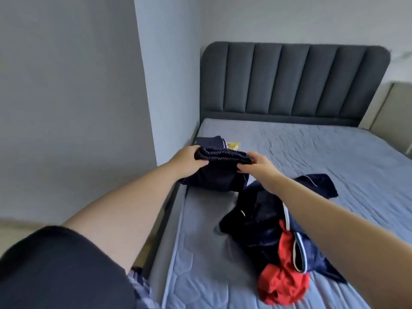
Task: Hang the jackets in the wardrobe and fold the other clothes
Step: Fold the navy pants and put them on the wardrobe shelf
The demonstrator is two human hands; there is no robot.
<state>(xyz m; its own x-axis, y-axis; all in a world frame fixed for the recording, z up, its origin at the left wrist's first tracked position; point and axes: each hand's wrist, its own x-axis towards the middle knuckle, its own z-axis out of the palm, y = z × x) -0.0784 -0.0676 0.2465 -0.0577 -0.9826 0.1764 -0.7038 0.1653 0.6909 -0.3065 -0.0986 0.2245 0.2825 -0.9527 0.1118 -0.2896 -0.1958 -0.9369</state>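
A folded dark navy garment with an elastic waistband (219, 169) hangs just above the left edge of the bed. My left hand (187, 161) grips its left end and my right hand (256, 165) pinches its right end. Behind it on the mattress lies another folded navy piece (209, 142) with a yellow item (234, 144) beside it. A loose heap of dark navy clothes with white trim (263, 221) lies under my right forearm, and a crumpled red garment (282, 279) sits at its near end.
The bed's blue-grey quilted mattress (323, 157) spreads to the right, with a padded dark grey headboard (294, 83) behind. A grey wall (66, 97) stands on the left, close to the bed's edge. A beige piece of furniture (392, 112) stands at far right.
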